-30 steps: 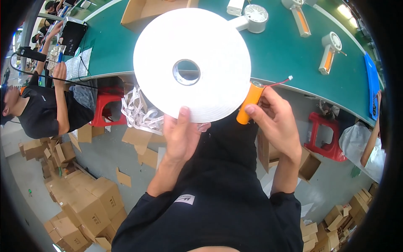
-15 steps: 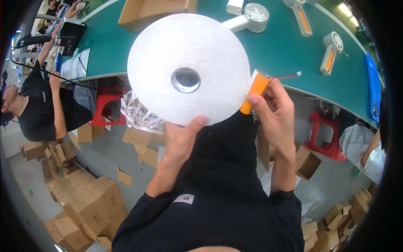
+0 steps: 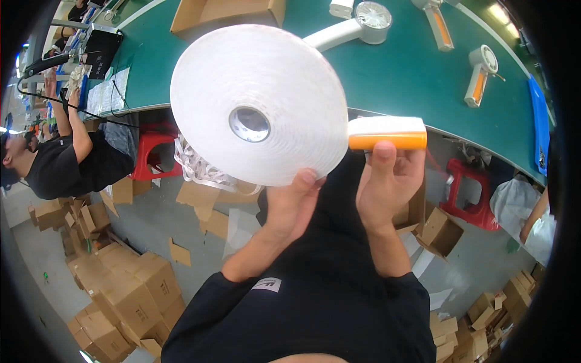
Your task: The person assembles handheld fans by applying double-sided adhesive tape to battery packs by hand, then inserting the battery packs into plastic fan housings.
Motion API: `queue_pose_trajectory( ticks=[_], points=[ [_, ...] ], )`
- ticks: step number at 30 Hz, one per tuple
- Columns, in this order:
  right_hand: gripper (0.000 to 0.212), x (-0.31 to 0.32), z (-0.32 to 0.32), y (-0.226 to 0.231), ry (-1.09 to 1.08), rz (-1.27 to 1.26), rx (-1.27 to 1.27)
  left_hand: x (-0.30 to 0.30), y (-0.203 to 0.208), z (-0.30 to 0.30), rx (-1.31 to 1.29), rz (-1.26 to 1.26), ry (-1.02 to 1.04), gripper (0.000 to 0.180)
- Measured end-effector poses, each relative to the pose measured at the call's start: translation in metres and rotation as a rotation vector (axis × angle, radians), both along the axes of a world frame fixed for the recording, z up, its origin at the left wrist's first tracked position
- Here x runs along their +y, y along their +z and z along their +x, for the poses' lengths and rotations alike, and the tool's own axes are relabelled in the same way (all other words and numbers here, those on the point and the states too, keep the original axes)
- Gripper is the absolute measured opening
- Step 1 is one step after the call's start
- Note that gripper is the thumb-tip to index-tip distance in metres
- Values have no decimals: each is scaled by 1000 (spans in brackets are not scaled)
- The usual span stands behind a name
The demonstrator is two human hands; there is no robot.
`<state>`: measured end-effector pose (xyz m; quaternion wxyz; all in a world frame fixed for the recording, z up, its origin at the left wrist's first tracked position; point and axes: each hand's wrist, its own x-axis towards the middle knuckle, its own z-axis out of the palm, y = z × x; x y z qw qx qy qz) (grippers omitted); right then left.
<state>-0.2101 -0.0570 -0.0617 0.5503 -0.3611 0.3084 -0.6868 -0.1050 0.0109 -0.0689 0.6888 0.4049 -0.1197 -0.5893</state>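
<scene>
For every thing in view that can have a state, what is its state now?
White roll: held near its lower edge in the left hand
Orange cylinder: held sideways in the right hand
Cardboard box on the table: open
Rightmost fan: lying, orange part exposed
Fan behind roll: lying, partly hidden

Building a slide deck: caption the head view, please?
Left hand holding a white roll, right hand an orange cylinder, at a green table.

A white roll [image 3: 296,109] flanks a sideways orange cylinder [image 3: 407,141].
</scene>
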Motion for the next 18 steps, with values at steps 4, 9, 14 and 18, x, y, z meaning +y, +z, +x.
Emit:
queue_pose_trajectory(
  ticks=[4,9,14,18],
  points=[
    [41,14,9,-7,25,89,-49,-1,-1,-9,115,39,21,62],
    [36,-2,-2,0,203,5,-15,-2,0,-3,122,-14,6,62],
    [48,-15,-16,-1,355,-6,81,-3,5,-1,143,-8,-13,62],
    [56,-22,-22,2,462,-109,266,-3,12,-2,129,17,-20,62]
  ],
)
